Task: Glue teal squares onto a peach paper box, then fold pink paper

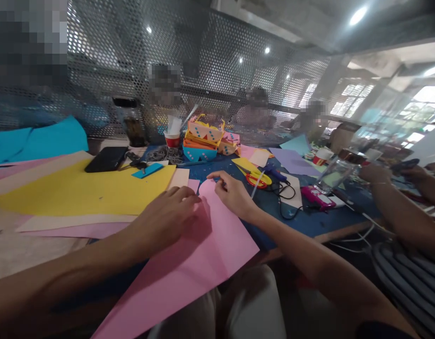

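A large pink paper sheet (203, 254) slopes from the table edge down over my knees, its far end curled upward. My left hand (177, 209) is closed on the sheet's left side, fingers bent and the tips partly hidden. At the far curled end, my right hand (233, 195) has its fingers bent around the paper's edge. Just beyond that hand are scissors with red-orange handles (256, 180) and a dark blue glue gun (275, 173) with a black cord. A white stick lies between the scissors and my right wrist.
Yellow sheets (86, 183) and a black phone (107, 159) lie left. Behind stand a jar (132, 123), a red-white cup (172, 139) and decorated paper baskets (203, 140). A glass jar (339, 170) and a pink device (318, 197) are right, near another person's arms (397, 202).
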`<state>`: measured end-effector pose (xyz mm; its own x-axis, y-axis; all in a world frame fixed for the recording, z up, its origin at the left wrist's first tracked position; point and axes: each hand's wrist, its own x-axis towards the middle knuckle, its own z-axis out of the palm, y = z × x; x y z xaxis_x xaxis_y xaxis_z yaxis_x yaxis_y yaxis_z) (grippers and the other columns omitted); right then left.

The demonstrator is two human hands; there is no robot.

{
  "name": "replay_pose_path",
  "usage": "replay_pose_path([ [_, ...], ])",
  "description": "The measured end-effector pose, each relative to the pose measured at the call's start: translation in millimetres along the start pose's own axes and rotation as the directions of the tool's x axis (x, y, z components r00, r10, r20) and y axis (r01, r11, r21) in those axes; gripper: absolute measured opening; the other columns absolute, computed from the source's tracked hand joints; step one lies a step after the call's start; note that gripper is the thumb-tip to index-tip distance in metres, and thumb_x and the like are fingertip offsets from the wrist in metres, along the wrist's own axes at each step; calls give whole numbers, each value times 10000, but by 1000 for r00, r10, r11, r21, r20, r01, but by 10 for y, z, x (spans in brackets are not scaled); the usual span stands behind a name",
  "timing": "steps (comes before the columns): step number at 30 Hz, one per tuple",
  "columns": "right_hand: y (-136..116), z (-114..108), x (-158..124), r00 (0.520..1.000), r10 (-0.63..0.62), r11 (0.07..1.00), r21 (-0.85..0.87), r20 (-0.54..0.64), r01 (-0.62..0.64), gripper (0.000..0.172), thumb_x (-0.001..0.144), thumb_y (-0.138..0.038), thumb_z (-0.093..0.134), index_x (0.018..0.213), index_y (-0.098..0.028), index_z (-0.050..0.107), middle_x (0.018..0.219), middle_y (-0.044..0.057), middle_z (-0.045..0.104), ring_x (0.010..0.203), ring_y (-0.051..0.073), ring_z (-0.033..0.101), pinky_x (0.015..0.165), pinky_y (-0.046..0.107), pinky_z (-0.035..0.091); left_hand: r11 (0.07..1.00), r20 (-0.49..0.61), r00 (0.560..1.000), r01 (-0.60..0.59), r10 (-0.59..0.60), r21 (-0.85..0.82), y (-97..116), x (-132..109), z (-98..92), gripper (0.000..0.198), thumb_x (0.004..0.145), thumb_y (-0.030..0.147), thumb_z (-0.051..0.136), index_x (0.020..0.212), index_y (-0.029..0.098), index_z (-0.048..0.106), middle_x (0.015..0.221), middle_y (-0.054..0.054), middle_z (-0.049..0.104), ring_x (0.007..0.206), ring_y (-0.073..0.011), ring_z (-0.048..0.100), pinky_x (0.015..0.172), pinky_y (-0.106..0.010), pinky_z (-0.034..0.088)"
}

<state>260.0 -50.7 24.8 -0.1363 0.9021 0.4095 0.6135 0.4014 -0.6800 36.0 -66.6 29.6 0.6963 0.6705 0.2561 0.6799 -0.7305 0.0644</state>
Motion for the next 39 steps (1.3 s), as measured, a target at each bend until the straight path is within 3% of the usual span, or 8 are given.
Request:
replay_pose_path([
  [5,69,-35,43,986,149,989,-15,79,-148,204,962,-316,531,1065,-228,683,680,-44,575,626,139,525,620,270,349,984,24,984,-174,175,-38,143,-34,180,379,980,215,548,1356,187,578,1388,-109,647,1320,-286,562,1102,-464,433],
  [9,174,-64,119,962,206,978,-16,177,-207,382,897,-435,684,1180,-188,616,677,-62,563,636,141,548,619,270,372,972,6,973,-229,229,-56,161,-67,244,307,1030,267,503,1315,197,594,1382,-94,656,1315,-267,568,1115,-439,415],
  [11,253,-57,128,957,209,977,-6,199,-213,432,869,-400,717,1213,-168,594,696,-64,562,652,141,556,629,271,387,973,3,976,-219,220,-70,164,-86,255,312,1045,277,477,1326,203,590,1382,-87,661,1298,-259,581,1107,-431,419],
  [14,344,-30,101,962,214,976,5,167,-218,335,868,-356,703,1138,-176,617,816,-24,635,760,153,605,701,282,421,983,-6,986,-165,165,-81,162,-120,264,365,1032,274,473,1379,195,556,1399,-88,656,1296,-258,580,1111,-436,414],
  [17,367,-12,73,960,254,965,41,114,-260,304,871,-401,697,1067,-183,615,951,20,694,851,168,635,761,292,439,995,-10,997,-80,80,-58,132,-146,276,436,1004,379,510,1395,189,550,1452,-104,619,1333,-303,548,1134,-494,384],
  [21,354,-11,77,950,294,954,34,102,-298,256,926,-456,618,930,-200,606,776,-17,653,712,150,589,675,281,396,999,-34,999,-30,28,-44,42,-151,314,597,973,570,530,1431,188,526,1478,-112,605,1419,-350,467,1189,-553,308],
  [28,354,-16,70,956,292,955,-77,43,-288,87,886,-294,629,936,-231,595,603,-86,448,574,137,467,590,276,300,996,-27,998,-50,48,-73,-50,-107,354,677,959,662,513,1494,249,476,1531,-66,570,1530,-330,328,1267,-560,179],
  [39,358,5,49,964,259,954,-172,62,-245,111,884,-214,591,990,-222,624,663,-63,523,594,134,476,610,278,285,994,-21,998,-56,54,-90,-76,-44,355,647,933,690,530,1418,262,561,1488,-71,606,1512,-341,356,1274,-567,161],
])
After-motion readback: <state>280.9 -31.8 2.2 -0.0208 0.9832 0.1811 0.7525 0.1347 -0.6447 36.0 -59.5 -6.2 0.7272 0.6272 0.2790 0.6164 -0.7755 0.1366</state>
